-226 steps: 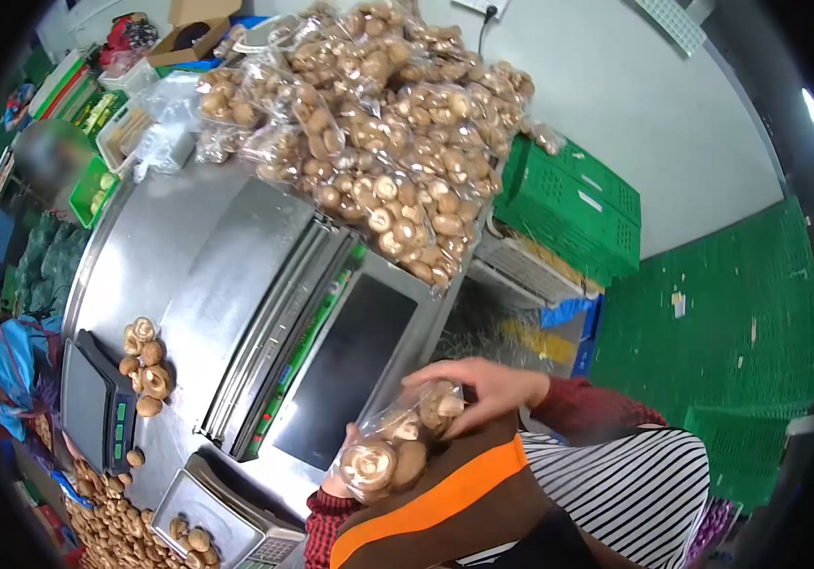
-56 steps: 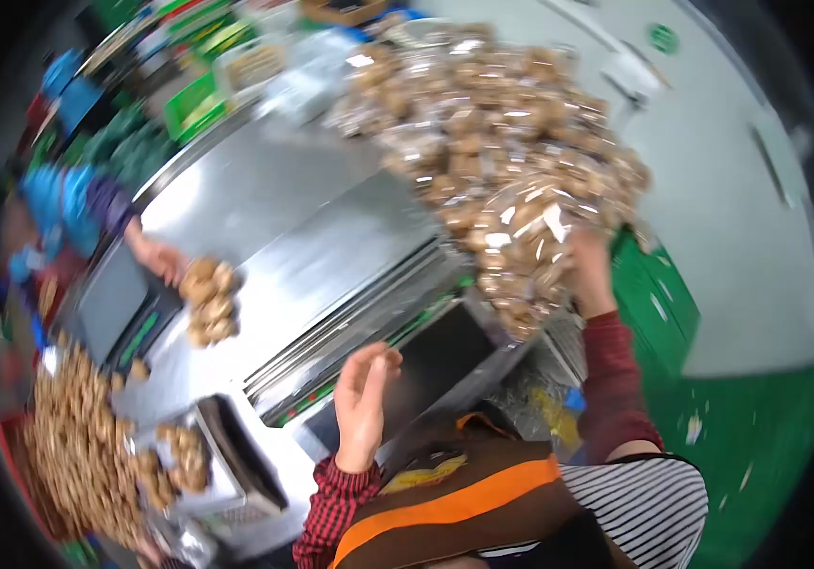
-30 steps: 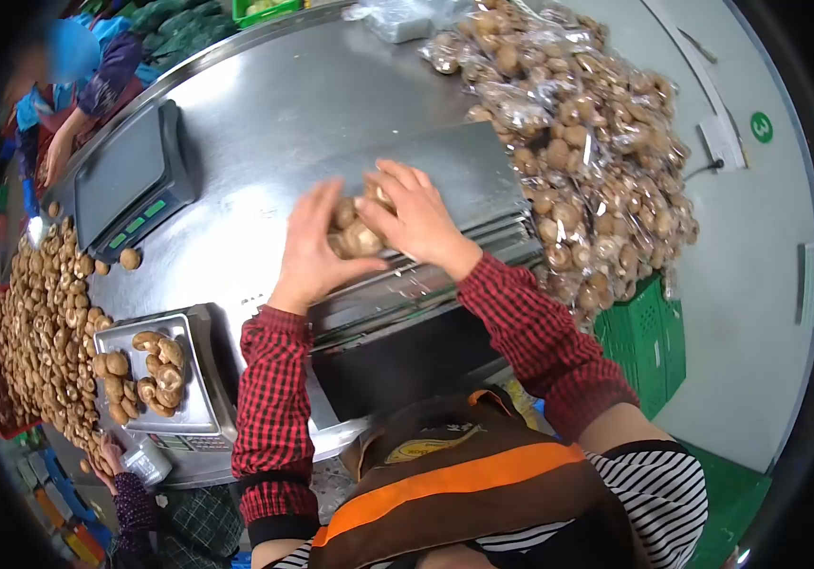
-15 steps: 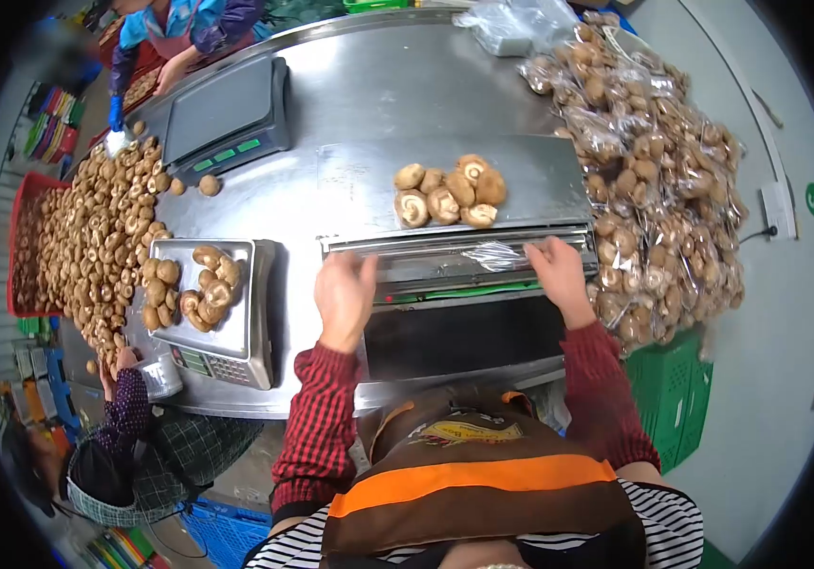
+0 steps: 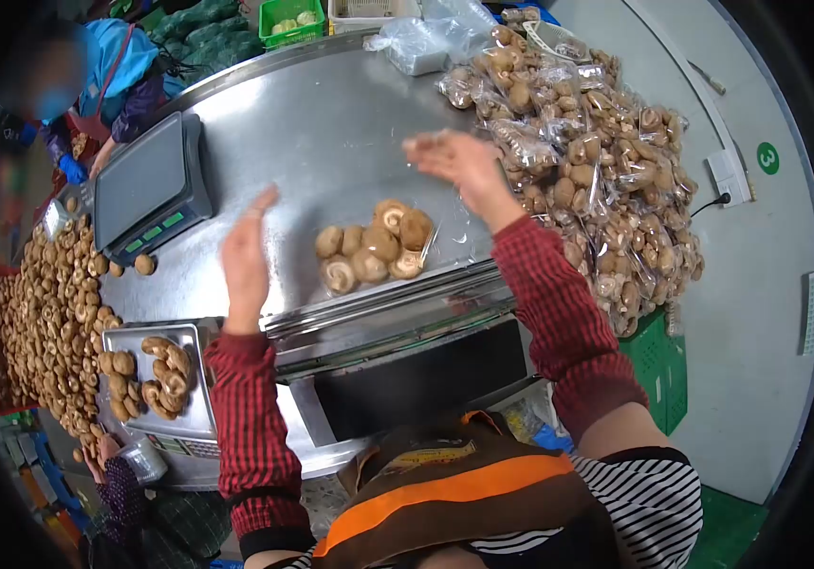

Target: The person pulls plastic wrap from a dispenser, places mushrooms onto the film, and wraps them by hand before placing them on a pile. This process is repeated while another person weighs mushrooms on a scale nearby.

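Note:
A small group of shiitake mushrooms lies on the steel table behind the film wrapping machine, with shiny clear film showing at its right edge. Left of this group is my left hand, apart from it, fingers stretched forward and holding nothing visible. My right hand hovers beyond the mushrooms to the right, near the bagged pile, its fingers extended and slightly blurred. Neither hand touches the mushrooms.
Bagged mushrooms are heaped on the right. Loose mushrooms pile up at left beside a weighing scale carrying more mushrooms. A second scale stands farther back. One co-worker is at upper left, another's hand at lower left.
Both hands have moved forward from the wrapping machine's ends, the right one farther, past the mushrooms. Clear film now shows at the mushrooms' edge. My view has shifted and turned.

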### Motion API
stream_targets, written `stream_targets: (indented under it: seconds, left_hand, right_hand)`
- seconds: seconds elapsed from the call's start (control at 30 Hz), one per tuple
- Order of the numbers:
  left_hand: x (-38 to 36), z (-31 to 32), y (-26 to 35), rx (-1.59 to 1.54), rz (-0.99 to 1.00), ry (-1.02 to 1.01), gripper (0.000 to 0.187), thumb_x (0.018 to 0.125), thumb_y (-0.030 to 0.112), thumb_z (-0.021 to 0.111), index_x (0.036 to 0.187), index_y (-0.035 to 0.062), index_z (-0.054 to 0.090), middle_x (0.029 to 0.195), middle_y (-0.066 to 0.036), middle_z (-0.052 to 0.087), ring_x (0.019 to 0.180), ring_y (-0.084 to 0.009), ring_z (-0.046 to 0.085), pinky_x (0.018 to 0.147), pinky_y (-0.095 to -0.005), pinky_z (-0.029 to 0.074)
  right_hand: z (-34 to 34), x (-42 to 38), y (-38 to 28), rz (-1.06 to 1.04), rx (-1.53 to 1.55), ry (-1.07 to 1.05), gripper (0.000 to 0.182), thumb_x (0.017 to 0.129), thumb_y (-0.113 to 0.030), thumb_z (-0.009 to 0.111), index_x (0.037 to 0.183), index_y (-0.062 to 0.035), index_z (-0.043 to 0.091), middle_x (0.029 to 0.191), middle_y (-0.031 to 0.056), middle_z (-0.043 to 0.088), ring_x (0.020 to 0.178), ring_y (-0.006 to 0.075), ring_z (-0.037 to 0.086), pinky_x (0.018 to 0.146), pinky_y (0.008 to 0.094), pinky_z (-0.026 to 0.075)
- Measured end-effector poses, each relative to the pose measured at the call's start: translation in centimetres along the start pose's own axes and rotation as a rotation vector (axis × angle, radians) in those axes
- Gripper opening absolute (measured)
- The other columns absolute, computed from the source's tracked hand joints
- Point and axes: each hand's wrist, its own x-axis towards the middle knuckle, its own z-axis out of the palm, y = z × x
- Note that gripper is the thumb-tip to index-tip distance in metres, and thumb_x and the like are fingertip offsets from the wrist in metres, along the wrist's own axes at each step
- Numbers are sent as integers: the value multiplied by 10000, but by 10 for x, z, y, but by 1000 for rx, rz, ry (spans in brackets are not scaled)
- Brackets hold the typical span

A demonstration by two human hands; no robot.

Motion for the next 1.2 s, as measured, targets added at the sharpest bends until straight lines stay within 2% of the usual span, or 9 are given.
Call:
stream_targets:
  seconds: [0.07, 0.3, 0.37, 0.57, 0.67, 0.83, 0.9, 1.03, 1.2]
  left_hand:
    - [-6, 26, -29, 124, -148, -175, 398, 1009, 208, 385, 1238, -43, 593, 1321, -200, 566, 1300, -297, 479, 1106, -366, 328]
    - [-36, 27, -9, 362, 270, -302, 861, 722, 328, 821, 1379, 3, 370, 1177, -239, 606, 1170, -340, 547, 1066, -422, 367]
    - [-36, 27, -1, 157, -85, -388, 1027, 530, 339, 942, 1324, 0, 387, 1112, -230, 606, 1037, -327, 617, 934, -408, 489]
    - [-44, 8, -24, -289, -287, -408, 720, 710, 185, 853, 1316, 3, 508, 983, -146, 656, 910, -219, 640, 829, -321, 498]
    - [-52, 2, -19, 95, -115, -319, 246, 866, 198, 698, 936, -37, 695, 876, -80, 634, 887, -196, 581, 830, -321, 441]
    - [-71, 18, -11, 153, -334, -273, 263, 933, 182, 625, 792, -39, 602, 631, -61, 531, 644, -124, 525, 602, -316, 427]
    - [-80, 24, 3, 46, -226, -103, 320, 973, 206, 576, 751, -23, 559, 587, -26, 499, 563, -91, 473, 519, -285, 398]
    - [-133, 11, 53, -270, -685, -200, 365, 990, 276, 549, 758, 2, 613, 593, -23, 561, 493, -71, 507, 445, -215, 388]
    - [-186, 10, 34, 5, -732, -402, 396, 979, 327, 567, 740, 12, 596, 561, -25, 552, 476, -60, 494, 427, -220, 369]
  right_hand:
    - [0, 0, 34, 123, -113, -9, 357, 1010, -263, 440, 1121, 43, 589, 1096, 142, 665, 1019, 182, 650, 844, 266, 523]
    - [-2, 9, 33, 362, -462, -248, 485, 994, -432, 479, 1052, 31, 614, 779, 36, 610, 659, 98, 560, 600, 237, 457]
    - [-6, 19, 17, 482, -575, -381, 545, 968, -508, 487, 987, 17, 632, 712, 18, 560, 610, 92, 502, 553, 242, 414]
    - [-43, -11, 18, 441, -702, -517, 565, 900, -580, 575, 721, -45, 608, 679, 11, 499, 608, 103, 461, 511, 278, 348]
    - [-43, -40, 59, 70, -742, -355, 476, 954, -461, 557, 792, -15, 599, 779, 33, 520, 670, 111, 516, 559, 284, 433]
    - [7, -73, 46, 311, -214, 176, 319, 1029, -332, 426, 1002, -22, 498, 852, 56, 545, 659, 156, 592, 562, 290, 538]
    - [2, -93, 33, 274, -101, 200, 322, 1035, -343, 398, 1027, -28, 464, 890, 82, 565, 649, 185, 612, 527, 299, 544]
    - [4, -188, -5, 407, -25, 163, 339, 1042, -360, 354, 1157, -50, 429, 960, 136, 595, 684, 214, 641, 546, 328, 567]
    - [5, -259, 39, 636, -84, 168, 365, 1040, -371, 354, 1152, -35, 442, 966, 121, 600, 702, 217, 676, 522, 294, 551]
